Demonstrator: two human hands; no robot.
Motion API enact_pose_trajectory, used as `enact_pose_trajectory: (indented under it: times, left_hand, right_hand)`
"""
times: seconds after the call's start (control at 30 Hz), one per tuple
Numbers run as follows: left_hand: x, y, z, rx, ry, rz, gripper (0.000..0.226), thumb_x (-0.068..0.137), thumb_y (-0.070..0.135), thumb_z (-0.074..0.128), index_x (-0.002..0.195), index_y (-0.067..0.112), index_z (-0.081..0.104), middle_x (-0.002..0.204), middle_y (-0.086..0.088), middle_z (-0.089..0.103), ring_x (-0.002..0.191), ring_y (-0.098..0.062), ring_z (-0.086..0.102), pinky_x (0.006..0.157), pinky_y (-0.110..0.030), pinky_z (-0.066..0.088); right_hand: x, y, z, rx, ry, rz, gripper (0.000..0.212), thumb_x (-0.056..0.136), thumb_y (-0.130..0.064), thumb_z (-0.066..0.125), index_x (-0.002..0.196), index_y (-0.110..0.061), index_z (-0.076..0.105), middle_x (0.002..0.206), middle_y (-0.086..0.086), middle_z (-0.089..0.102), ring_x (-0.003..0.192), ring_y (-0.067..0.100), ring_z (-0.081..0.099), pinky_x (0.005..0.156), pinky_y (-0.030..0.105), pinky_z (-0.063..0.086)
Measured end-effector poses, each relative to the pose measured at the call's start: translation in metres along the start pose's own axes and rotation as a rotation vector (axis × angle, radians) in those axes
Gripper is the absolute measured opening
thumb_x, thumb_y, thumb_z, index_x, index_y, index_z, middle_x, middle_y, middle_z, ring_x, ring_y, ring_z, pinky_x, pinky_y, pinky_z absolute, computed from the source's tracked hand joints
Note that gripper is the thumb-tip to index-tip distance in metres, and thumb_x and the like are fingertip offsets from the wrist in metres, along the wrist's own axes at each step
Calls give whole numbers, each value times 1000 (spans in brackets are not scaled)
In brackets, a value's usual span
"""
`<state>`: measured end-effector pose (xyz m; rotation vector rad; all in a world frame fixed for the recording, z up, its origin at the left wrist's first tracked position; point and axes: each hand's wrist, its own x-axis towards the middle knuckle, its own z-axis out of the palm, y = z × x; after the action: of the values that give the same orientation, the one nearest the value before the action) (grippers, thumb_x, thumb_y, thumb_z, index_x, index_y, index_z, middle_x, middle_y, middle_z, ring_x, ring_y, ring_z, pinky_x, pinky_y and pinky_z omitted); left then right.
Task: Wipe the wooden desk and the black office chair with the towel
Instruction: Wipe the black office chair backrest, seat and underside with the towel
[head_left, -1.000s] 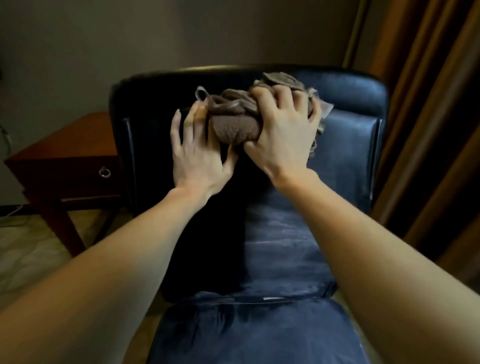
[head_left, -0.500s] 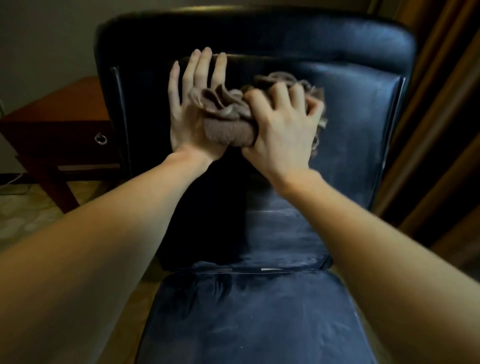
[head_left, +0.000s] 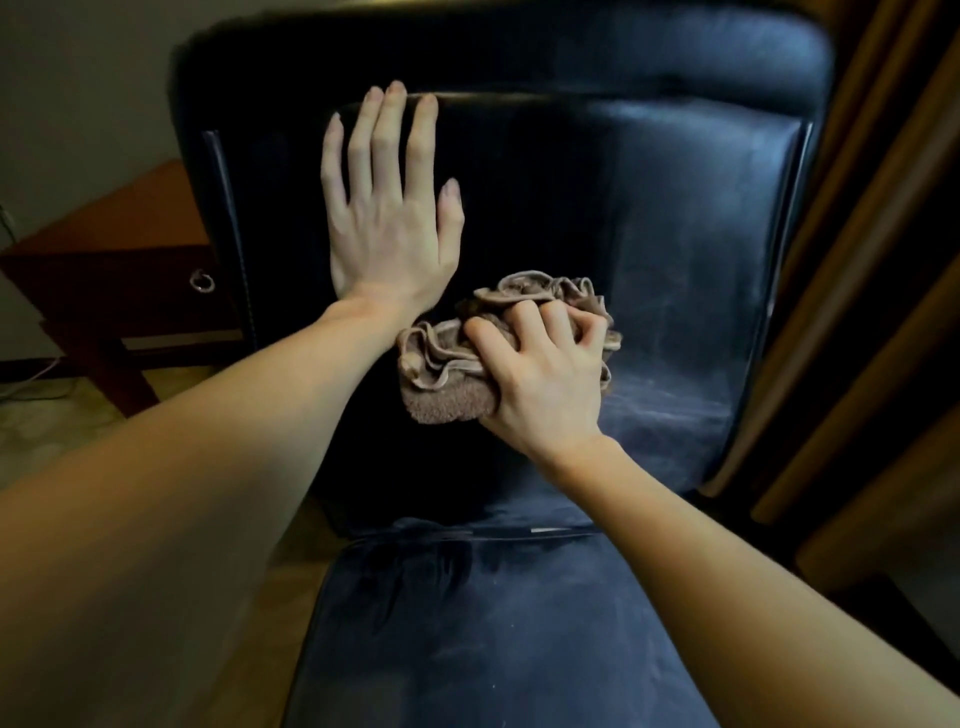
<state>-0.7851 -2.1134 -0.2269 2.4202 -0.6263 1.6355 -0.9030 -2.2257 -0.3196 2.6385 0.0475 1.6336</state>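
From my end: left hand (head_left: 387, 218) lay flat on the upper-left backrest of the black leather office chair (head_left: 675, 208), fingers straight & spread, holding nothing. Right hand (head_left: 540, 374) had its fingers curled tight round the bunched brown terry towel (head_left: 441, 379), pressing it vs. the lower-mid backrest, just below & right of the left wrist; couldn't tell if towel & wrist touched. Pale smears showed on the backrest's right side & on the seat cushion (head_left: 493, 623). Dark reddish wooden desk (head_left: 119, 234) w/ a metal ring pull (head_left: 202, 281) stood behind the chair at left, well apart from the towel. Brown-gold curtain (head_left: 883, 260) hung at right.
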Motion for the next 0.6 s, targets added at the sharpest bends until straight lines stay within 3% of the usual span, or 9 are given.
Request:
enact_pose_trajectory:
  times: [0.13,0.47,0.6]
  left_hand:
    - [-1,0,0,14,-8,2,61,107,41,31,161,12,28,166,-13,30,156,-28,24,127,-52,17]
    - [1,2,2,24,17,8,61,107,41,30,161,12,29,166,-13,30,156,-28,24,126,-51,18]
    - [1,2,4,4,43,10,62,106,41,32,160,11,30,165,-13,32,155,-28,26,126,-51,19]
  right_hand:
    - [-20,2,6,18,3,-73,32,87,-46,69,107,-21,71,94,8,60,88,31,51,80,44,34]
    - [-77,-5,14,68,-45,-101,24,93,-41,63,107,-24,71,95,4,58,85,28,50,80,44,38]
    - [-105,-5,17,46,-112,-164,26,85,-34,73,109,-24,70,98,3,61,90,27,50,81,42,37]
